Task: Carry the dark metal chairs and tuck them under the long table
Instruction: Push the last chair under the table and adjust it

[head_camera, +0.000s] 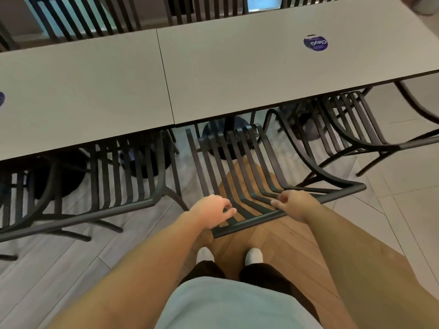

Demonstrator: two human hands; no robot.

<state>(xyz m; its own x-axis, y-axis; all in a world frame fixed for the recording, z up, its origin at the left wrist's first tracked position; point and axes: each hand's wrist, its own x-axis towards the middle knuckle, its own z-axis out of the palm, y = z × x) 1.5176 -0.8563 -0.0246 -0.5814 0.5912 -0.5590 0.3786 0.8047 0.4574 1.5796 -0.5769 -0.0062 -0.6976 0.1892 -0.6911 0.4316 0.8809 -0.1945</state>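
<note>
The long grey table (237, 74), two tops butted together, runs across the view. Straight ahead stands a dark metal slatted chair (240, 162), its seat front just at the table's edge and its back toward me. My right hand (295, 203) grips the top rail of the chair's back, fingers curled over it. Over the rail's left end lies my left hand (210, 213), with loosely bent fingers that wrap nothing I can see. A second chair (118, 176) sits tucked under the table on the left. On the right a third chair (344, 129) is partly under it.
More dark chairs (88, 15) line the table's far side. Round black table bases (228, 138) stand under the tops. A purple sticker (315, 43) is on the right top. My white-socked feet (253, 256) stand on wood flooring, with grey tiles around.
</note>
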